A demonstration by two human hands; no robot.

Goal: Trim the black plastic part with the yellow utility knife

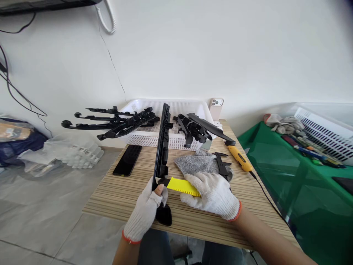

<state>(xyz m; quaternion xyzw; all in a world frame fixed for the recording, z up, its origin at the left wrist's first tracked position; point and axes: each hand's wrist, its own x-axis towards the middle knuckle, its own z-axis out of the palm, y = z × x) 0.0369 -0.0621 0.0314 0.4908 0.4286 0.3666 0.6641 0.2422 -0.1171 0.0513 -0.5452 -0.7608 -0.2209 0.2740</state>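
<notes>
1 head-worn view, looking forward and down, close over the striped table (124,198), white wall beyond

Gloved left hand (147,209) grips long black plastic strip (162,147); gloved right hand (212,193) holds yellow knife (182,186) against it. Wooden table (121,195), white basket (176,140), phone (127,160).

White wall (220,48), grey tiled floor (41,206), striped wooden table (124,191).
</notes>
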